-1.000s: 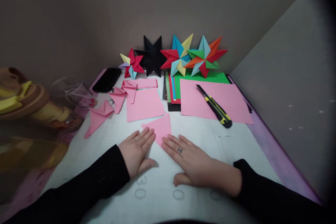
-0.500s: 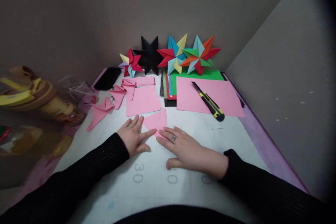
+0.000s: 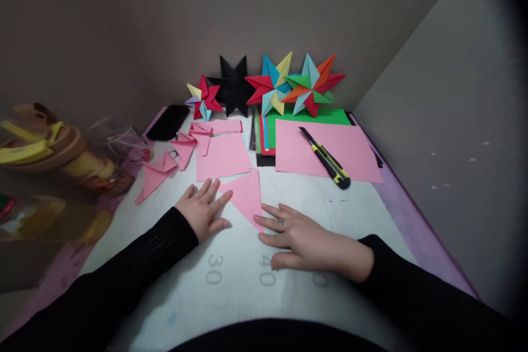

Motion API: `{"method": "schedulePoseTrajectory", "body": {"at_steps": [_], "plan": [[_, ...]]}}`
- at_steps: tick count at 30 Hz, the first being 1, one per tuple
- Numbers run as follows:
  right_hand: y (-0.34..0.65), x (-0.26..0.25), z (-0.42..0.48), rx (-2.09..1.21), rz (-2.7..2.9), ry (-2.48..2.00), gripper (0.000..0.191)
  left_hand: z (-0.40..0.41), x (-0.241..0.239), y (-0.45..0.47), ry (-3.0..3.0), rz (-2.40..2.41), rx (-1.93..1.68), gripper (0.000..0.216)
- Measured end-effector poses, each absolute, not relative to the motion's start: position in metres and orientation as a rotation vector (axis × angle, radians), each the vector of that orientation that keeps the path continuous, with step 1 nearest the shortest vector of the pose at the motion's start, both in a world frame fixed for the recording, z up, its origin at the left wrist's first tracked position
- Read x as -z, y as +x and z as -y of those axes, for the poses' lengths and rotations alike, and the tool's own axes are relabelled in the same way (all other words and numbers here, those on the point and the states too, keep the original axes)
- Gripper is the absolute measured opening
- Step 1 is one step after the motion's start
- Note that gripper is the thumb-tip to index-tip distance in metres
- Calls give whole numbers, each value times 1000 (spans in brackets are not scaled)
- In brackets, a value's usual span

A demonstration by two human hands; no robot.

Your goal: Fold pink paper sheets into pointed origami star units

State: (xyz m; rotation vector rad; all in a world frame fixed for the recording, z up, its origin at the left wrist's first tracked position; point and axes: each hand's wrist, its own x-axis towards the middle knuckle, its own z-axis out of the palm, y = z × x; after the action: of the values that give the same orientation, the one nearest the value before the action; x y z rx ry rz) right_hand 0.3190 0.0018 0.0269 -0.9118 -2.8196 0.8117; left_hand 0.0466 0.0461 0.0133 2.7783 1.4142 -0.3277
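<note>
A folded pink paper triangle [image 3: 247, 197] lies flat on the white cutting mat [image 3: 231, 291]. My left hand [image 3: 201, 210] rests flat beside it, fingers spread, its fingertips touching the triangle's left corner. My right hand [image 3: 296, 237] lies flat too, fingers stretched out, fingertips on the triangle's lower right edge. Neither hand grips anything.
A pink square sheet [image 3: 221, 156] and several folded pink pieces [image 3: 157, 174] lie behind my left hand. A yellow-black utility knife [image 3: 325, 158] rests on a large pink sheet [image 3: 355, 148] over stacked coloured paper. Several paper stars [image 3: 268, 86] lean on the back wall. A black phone [image 3: 168, 122] and a clutter of objects [image 3: 49, 148] sit left.
The pink triangle has turned and now shows more fully. My right hand slid back toward me to its lower edge. My left hand shifted slightly left, off the paper's middle.
</note>
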Motion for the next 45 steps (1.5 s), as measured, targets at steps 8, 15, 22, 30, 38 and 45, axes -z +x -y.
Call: {"method": "schedulePoseTrajectory", "body": {"at_steps": [8,15,22,30,38,45], "plan": [[322,-37,-2,-928,2792,-857,31,-46,-9,48,2745,-1557,260,81],[319,-37,0,-877,2794,-870,27,-11,-15,78,2893,-852,194,87],[320,-32,-1,-874,2789,-847,30,-26,-10,56,2776,-1088,244,80],[318,-40,-3,-858,2764,-841,22,-61,-10,35,2707,-1484,234,76],[321,-38,-5,-787,2739,-747,18,-42,-11,76,2913,-957,129,80],[329,-18,-18,-896,2421,-800,24,-47,-2,84,2810,-807,172,80]]}}
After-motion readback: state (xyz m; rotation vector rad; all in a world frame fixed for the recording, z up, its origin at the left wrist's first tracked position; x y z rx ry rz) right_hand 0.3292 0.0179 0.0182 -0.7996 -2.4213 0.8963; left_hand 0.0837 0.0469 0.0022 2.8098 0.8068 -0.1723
